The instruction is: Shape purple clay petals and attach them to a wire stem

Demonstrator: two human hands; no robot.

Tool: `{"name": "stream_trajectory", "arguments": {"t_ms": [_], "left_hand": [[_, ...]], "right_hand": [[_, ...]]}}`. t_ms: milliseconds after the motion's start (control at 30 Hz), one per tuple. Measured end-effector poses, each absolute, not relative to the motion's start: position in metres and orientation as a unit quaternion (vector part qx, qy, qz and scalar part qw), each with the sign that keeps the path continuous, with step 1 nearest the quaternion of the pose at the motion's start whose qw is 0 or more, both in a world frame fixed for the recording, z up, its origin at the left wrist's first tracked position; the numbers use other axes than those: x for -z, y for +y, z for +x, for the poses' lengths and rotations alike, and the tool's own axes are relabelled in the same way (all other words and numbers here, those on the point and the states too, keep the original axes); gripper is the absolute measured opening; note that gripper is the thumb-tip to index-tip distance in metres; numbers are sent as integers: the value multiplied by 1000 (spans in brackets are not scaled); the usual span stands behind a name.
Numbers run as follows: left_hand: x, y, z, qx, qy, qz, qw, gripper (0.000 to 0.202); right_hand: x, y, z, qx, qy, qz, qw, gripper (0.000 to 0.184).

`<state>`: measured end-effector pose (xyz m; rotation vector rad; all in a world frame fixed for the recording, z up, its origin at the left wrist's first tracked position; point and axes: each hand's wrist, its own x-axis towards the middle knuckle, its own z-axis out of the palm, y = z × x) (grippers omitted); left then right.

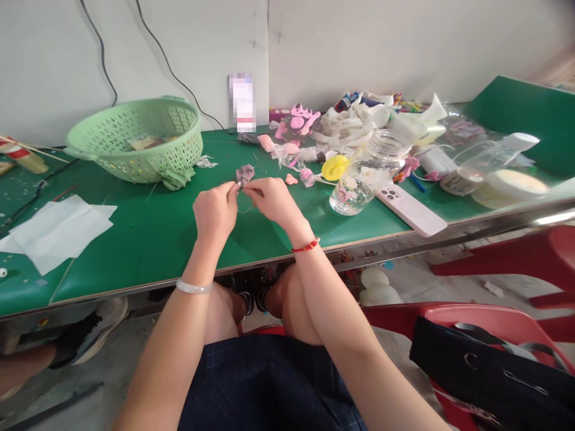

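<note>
Above the green tabletop, my left hand (pixel 214 212) is closed, with thumb and forefinger pinched at the lower edge of a small crumpled greyish-purple piece (pixel 245 173). My right hand (pixel 273 197) pinches from the other side, its fingertips almost meeting the left ones. What exactly sits between the tips is too small to make out. Below the fingers, a thin pale strand (pixel 245 211) hangs in a loose curve. Just beyond the right hand lie a small pink piece (pixel 291 179) and a bent thin wire (pixel 259 162).
A green colander (pixel 135 140) stands at left, near white paper sheets (pixel 67 230). To the right are a clear jar (pixel 359 179), a phone (pixel 411 209) and a pile of white strips (pixel 350 123). Another phone (pixel 242 103) leans on the wall. Red chairs (pixel 485 317) stand below.
</note>
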<state>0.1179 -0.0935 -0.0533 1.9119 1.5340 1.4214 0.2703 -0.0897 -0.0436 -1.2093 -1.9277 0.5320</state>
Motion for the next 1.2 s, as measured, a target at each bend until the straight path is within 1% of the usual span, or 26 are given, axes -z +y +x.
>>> {"name": "stream_trajectory", "arguments": {"t_ms": [67, 200, 267, 333, 433, 533, 633, 733, 833, 933, 1000, 1067, 1200], "left_hand": [[52, -95, 118, -469, 545, 684, 120, 26], [46, -98, 118, -320, 612, 723, 24, 34], [43, -99, 119, -269, 632, 727, -2, 38], [42, -100, 119, -249, 639, 727, -11, 40], [42, -100, 118, -252, 633, 732, -2, 40], [44, -98, 116, -292, 618, 729, 37, 35], [48, -96, 113, -358, 586, 720, 101, 30], [55, -92, 112, -426, 552, 692, 189, 33], [60, -89, 113, -486, 538, 637, 262, 36], [59, -89, 116, -525, 534, 587, 307, 33], [55, -90, 119, -541, 520, 561, 350, 32], [50, -92, 122, -555, 502, 534, 393, 33], [42, -94, 125, -572, 489, 477, 454, 39]], "right_hand": [[42, -90, 271, -209, -761, -479, 385, 37], [39, -91, 271, -213, -764, -486, 368, 39], [39, -91, 271, -216, -765, -486, 363, 38], [38, -91, 271, -220, -767, -485, 359, 37], [38, -91, 272, -222, -769, -486, 352, 32], [38, -91, 273, -212, -765, -500, 346, 30], [40, -89, 274, -200, -754, -516, 355, 26], [44, -86, 274, -209, -739, -510, 388, 21], [48, -83, 272, -257, -707, -498, 431, 18], [49, -81, 270, -328, -665, -488, 461, 16], [48, -81, 270, -356, -644, -483, 475, 16], [46, -82, 271, -353, -630, -488, 490, 17], [45, -81, 273, -305, -631, -508, 501, 16]]}}
